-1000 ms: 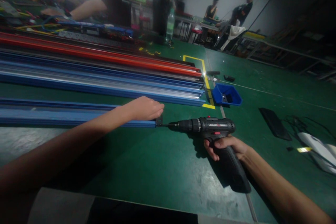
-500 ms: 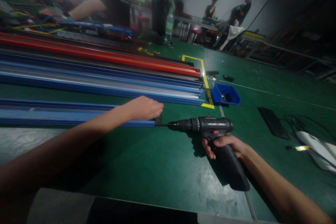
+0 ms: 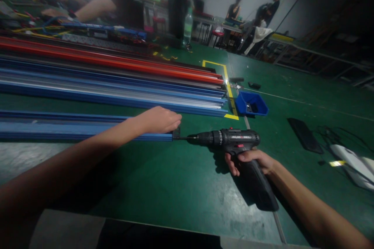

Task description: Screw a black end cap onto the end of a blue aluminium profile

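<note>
My right hand (image 3: pixel 254 161) is wrapped round the grip of a black cordless drill (image 3: pixel 238 140), which points left. Its long thin bit reaches a small black end piece (image 3: pixel 176 133) at the right end of a blue rail (image 3: pixel 152 137). Over that end lies my left hand (image 3: pixel 162 120), fingers closed around the rail end and the black piece; the fingertips are partly hidden. The rail runs off to the left beneath my left forearm.
Blue rails (image 3: pixel 117 92) and red rails (image 3: pixel 131 61) lie behind, ending near yellow tape (image 3: pixel 229 88). A blue bin (image 3: pixel 253 104) holds small dark parts. At right are a black flat object (image 3: pixel 304 135) and cables. A bottle (image 3: pixel 187 27) stands behind; a person's arm (image 3: pixel 96 9) is at upper left.
</note>
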`<control>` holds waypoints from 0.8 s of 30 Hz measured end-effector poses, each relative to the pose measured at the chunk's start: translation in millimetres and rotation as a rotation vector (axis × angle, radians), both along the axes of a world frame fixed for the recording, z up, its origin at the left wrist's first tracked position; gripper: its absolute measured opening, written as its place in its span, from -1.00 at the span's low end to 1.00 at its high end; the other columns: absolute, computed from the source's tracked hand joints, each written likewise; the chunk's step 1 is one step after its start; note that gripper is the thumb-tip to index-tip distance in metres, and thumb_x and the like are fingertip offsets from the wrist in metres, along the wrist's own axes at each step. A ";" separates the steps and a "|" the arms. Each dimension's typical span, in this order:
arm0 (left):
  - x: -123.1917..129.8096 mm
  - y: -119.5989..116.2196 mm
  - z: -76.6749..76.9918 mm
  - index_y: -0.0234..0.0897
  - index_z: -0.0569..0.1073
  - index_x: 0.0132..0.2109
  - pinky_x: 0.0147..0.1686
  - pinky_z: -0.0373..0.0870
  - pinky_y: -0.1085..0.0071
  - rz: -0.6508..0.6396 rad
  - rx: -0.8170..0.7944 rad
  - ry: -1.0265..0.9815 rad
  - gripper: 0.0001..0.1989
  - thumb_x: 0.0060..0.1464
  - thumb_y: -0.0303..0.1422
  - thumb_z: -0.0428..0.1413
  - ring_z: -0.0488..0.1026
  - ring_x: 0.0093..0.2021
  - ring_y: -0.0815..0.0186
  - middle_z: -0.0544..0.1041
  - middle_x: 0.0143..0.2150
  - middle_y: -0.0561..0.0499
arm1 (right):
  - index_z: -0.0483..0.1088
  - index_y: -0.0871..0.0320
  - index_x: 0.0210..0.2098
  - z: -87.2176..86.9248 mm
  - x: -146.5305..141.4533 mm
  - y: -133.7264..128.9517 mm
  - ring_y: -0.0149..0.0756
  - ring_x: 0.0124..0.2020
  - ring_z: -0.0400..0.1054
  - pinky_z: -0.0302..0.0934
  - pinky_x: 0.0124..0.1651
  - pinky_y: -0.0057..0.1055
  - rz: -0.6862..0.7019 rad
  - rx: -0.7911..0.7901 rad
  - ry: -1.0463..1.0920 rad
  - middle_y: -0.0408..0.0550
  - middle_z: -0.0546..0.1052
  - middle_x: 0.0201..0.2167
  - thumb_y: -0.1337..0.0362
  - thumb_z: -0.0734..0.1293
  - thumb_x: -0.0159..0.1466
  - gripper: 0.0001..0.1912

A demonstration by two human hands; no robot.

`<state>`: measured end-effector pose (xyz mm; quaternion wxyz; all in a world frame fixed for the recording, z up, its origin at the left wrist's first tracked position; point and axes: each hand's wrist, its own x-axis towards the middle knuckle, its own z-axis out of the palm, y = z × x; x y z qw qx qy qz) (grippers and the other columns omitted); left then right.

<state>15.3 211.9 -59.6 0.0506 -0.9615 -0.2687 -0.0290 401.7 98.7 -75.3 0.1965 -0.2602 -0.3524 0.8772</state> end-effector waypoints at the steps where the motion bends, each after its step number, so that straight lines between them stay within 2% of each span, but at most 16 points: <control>1: -0.1 -0.1 0.2 -0.24 0.48 -0.18 -0.45 0.19 0.38 -0.003 0.001 -0.001 -0.62 0.45 -0.25 -0.18 0.49 -0.39 0.29 0.60 -0.35 -0.03 | 0.56 0.38 0.01 0.1 0.0 0.1 -0.25 -0.19 0.63 0.48 -0.12 -0.42 0.003 0.001 0.003 0.13 0.67 -0.20 0.27 0.48 0.30 -0.65; 24: -1.2 0.0 -0.6 -0.24 0.47 -0.20 -0.46 0.20 0.37 -0.001 -0.022 -0.025 -0.65 0.43 -0.26 -0.16 0.49 -0.41 0.27 0.58 -0.35 -0.03 | 0.55 0.39 -0.01 2.3 -1.2 -0.7 -0.21 -0.21 0.62 0.49 -0.13 -0.39 -0.026 -0.022 -0.042 0.14 0.66 -0.22 0.26 0.48 0.27 -0.63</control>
